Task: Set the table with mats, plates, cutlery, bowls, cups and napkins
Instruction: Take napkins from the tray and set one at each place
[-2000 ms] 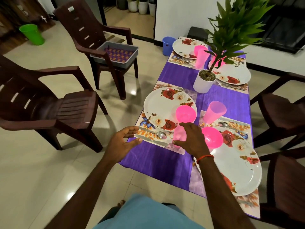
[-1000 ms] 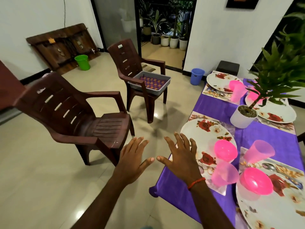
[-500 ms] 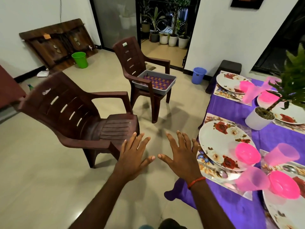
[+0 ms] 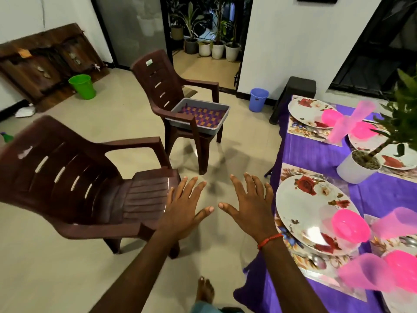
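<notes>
My left hand and my right hand hover side by side over the floor, fingers spread, holding nothing. To their right stands the table with a purple cloth. On it lie floral mats, white rose-patterned plates, pink bowls, translucent pink cups and a spoon. Ahead, a grey tray holding purple-and-orange patterned pieces sits on the seat of the far brown chair.
A second brown chair stands close on my left. A potted plant sits mid-table. A blue bin, a green bucket and a dark stool stand on the floor. My bare foot shows below.
My right hand let go of the pink cup beside the near plate and both hands lifted, spread open. The view swung left from the table toward the chairs and moved closer to them.
</notes>
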